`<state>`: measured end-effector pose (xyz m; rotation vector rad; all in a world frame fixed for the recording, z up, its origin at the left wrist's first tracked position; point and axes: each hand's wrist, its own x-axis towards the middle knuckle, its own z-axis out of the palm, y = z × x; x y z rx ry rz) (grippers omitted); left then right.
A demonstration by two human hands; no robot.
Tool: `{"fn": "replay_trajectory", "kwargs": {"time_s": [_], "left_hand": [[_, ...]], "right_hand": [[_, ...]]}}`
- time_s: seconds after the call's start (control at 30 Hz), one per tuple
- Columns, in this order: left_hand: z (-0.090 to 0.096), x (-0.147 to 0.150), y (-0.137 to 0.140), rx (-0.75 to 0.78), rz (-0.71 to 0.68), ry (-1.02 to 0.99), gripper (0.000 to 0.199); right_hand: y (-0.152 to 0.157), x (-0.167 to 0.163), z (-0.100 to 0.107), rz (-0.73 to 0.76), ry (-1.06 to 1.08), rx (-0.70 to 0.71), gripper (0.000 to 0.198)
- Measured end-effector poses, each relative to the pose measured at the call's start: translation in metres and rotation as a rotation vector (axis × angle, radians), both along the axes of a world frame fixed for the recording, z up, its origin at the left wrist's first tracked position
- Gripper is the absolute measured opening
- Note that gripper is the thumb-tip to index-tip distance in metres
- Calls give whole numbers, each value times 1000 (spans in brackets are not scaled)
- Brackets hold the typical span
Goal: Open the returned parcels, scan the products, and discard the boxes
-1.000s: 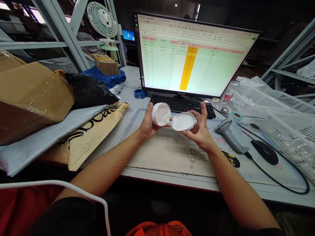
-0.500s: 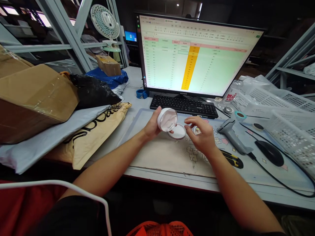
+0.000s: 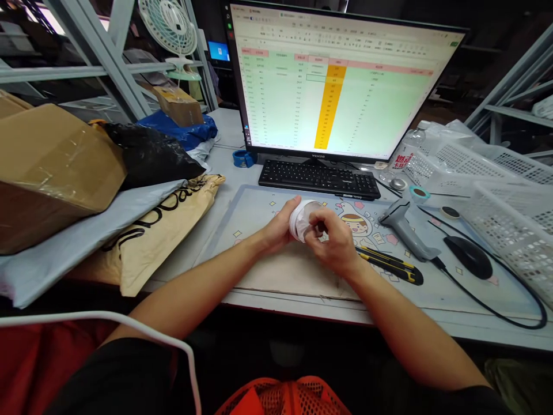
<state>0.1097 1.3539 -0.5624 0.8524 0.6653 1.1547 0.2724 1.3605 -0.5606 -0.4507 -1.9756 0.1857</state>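
Observation:
A round white jar (image 3: 298, 221) is tilted in my left hand (image 3: 279, 230), its mouth turned toward my right hand. Whitish, crinkled-looking material (image 3: 305, 221) shows in the mouth. The fingers of my left hand wrap the jar's side, thumb along the top. My right hand (image 3: 334, 241) has its fingers curled in a pinch right at the jar's mouth; what lies between the fingertips is hidden. Just below my right forearm a black and yellow utility knife (image 3: 391, 265) lies on the printed desk mat (image 3: 254, 210).
A grey barcode scanner (image 3: 408, 233), a black mouse (image 3: 469, 256) and white plastic baskets (image 3: 510, 225) stand to the right. A keyboard (image 3: 317, 177) and monitor (image 3: 294, 104) are behind. Cardboard boxes (image 3: 56, 167) and a beige parcel bag (image 3: 164, 230) fill the left side.
My right hand has moved left onto the jar's mouth, its fingers curling in. The white disc seen below the jar is now out of sight. The view has shifted slightly.

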Motion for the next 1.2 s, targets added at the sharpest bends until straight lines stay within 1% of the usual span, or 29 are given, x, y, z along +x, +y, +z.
{"fn": "replay_trajectory", "kwargs": {"time_s": [0.1,0.2,0.27,0.37,0.43,0.47,0.57,0.63,0.73,0.8,0.9,0.97,1.0,1.1,1.13,1.2], "left_hand": [[6,-6,2,4,48,-21,67],[12,-12,2,-19,87,-25,68],[15,-13,0,-17,91,-23,69],[18,-13,-2,12,57,-34,71],[18,-13,-4,29,21,-48,71],[18,-13,-4,35,7,-54,71],[17,-15,-3,56,-5,-63,70],[16,-15,-3,80,-24,-53,72],[10,-12,-2,124,-65,-7,75],[5,-10,-1,141,-70,20,76],[0,-8,0,132,-65,43,76],[-1,-9,3,95,-31,59,76],[-1,-11,4,72,15,61,74],[3,-18,9,-8,205,32,66],[5,-21,11,-31,251,17,63],[9,-24,11,-58,296,-3,60]], "right_hand": [[-1,8,10,-32,99,-70,12],[3,18,19,-31,108,-221,5],[8,23,22,-27,90,-291,18],[15,28,23,-62,66,-313,43],[16,30,22,-94,48,-331,50],[17,30,22,-99,39,-344,48],[16,28,21,-51,22,-382,26],[16,27,21,-35,28,-409,29],[17,25,18,-136,-10,-418,40],[19,25,15,-217,-105,-409,47],[22,25,12,-248,-269,-455,45],[22,27,13,-210,-312,-476,41],[22,28,15,-184,-302,-468,40],[20,33,23,-89,-179,-451,41],[20,35,26,-52,-128,-467,42],[19,37,29,10,-26,-508,41]]}}
